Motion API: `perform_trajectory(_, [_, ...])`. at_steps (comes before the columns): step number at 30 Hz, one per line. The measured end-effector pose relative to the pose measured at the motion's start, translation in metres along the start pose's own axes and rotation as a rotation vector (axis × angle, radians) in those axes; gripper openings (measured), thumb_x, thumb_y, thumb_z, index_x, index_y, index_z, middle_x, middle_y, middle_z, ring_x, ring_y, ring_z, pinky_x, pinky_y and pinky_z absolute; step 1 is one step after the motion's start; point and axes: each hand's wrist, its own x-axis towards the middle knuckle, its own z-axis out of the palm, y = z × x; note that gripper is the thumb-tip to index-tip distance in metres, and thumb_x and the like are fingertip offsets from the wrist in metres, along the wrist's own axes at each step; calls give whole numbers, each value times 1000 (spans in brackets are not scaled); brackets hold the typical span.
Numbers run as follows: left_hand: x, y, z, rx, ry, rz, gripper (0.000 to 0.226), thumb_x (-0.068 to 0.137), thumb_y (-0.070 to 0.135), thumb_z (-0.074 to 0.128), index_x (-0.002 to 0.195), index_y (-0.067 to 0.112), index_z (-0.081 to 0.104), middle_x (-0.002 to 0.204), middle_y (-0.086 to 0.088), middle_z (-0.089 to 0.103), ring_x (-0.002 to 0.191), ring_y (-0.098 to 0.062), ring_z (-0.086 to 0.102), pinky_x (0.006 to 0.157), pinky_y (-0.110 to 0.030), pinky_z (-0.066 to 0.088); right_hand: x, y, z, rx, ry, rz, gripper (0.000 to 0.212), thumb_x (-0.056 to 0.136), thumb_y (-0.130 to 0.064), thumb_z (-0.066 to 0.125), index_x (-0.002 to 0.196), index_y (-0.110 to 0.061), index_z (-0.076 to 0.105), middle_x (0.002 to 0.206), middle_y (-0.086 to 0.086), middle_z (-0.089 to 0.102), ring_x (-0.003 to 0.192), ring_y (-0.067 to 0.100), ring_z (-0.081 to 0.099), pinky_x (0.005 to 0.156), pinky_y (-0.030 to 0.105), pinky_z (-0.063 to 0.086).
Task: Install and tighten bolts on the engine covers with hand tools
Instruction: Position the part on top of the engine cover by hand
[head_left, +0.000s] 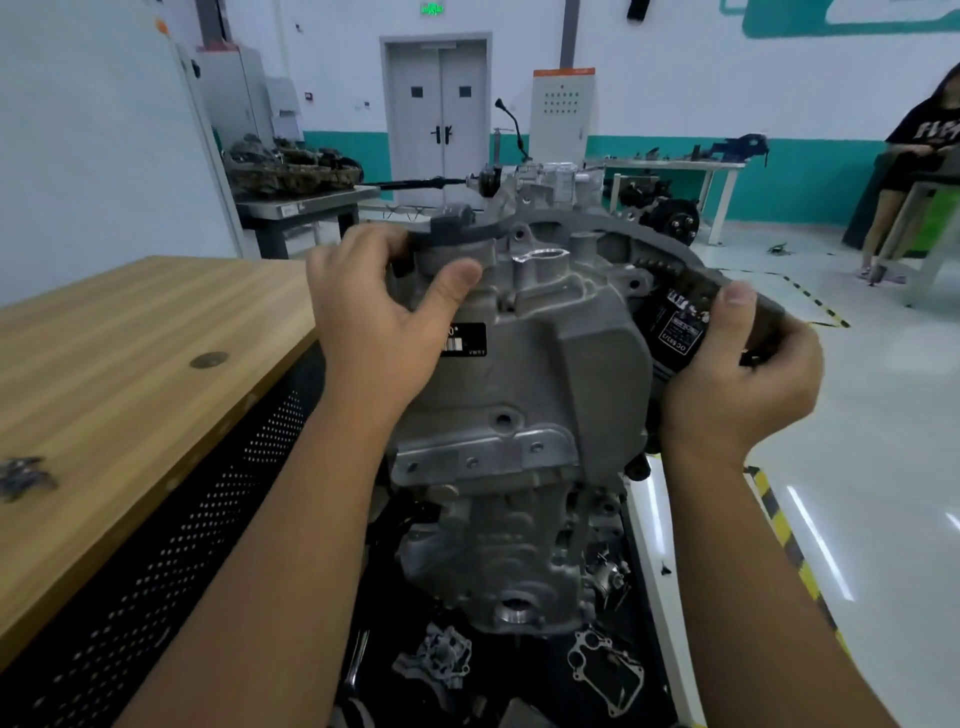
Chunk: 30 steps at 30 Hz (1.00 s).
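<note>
A grey aluminium engine block (524, 384) stands upright in front of me on a dark tray. Along its top lies a dark grey curved cover (597, 226) that runs from upper left to right. My left hand (374, 322) grips the cover's left end, fingers curled over the edge and thumb pressed on the casting below. My right hand (743, 379) grips the cover's right end beside the black oil filter (672, 327), thumb on top. No bolt or hand tool is visible in either hand.
A wooden workbench (104, 364) with a perforated black side panel is at my left. Loose metal parts (605, 670) lie on the tray below the engine. A person (919, 171) stands at the far right. Yellow-black floor tape (789, 545) runs on the right.
</note>
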Motion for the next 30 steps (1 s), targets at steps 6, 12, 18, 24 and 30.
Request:
perform_trajectory(6, [-30,-2,-7,-53,56,-173,72,88,59,67,147,21,48,140,-4,50,131,-17,48,108,-30,40,-3,-4,-5,-34,-61,19,56,90,-60,58,107,-7,66,99,-4,58,91,6,51,77,1,32])
perform_trajectory(12, [-130,-14,-6,-15,7,-750,81,69,80,63,125,23,50,125,-1,53,110,-23,57,86,-39,52,-9,-5,-9,31,-76,102,54,84,-68,66,106,-25,42,92,-17,57,76,-12,58,62,5,38])
perform_trajectory(18, [-135,-15,-2,-150,-190,-879,52,65,79,69,94,41,50,90,15,66,67,3,65,50,-16,49,-23,-23,-30,-124,-78,-19,49,89,-53,66,116,-17,47,120,2,59,112,21,57,96,54,45])
perform_trajectory(24, [-130,-14,1,-458,-177,-1326,74,57,65,88,106,20,55,91,-14,75,55,-22,74,45,-31,55,-54,-54,-52,-515,-619,-313,69,72,-82,54,120,-34,43,99,-9,59,75,23,65,56,37,54])
perform_trajectory(30, [-128,-14,-3,-600,-479,-1545,80,73,75,66,99,0,75,70,-22,71,44,-28,61,41,-25,44,-42,-58,-38,-673,-793,-299,69,63,-83,60,104,-35,31,98,-15,55,72,16,56,53,29,37])
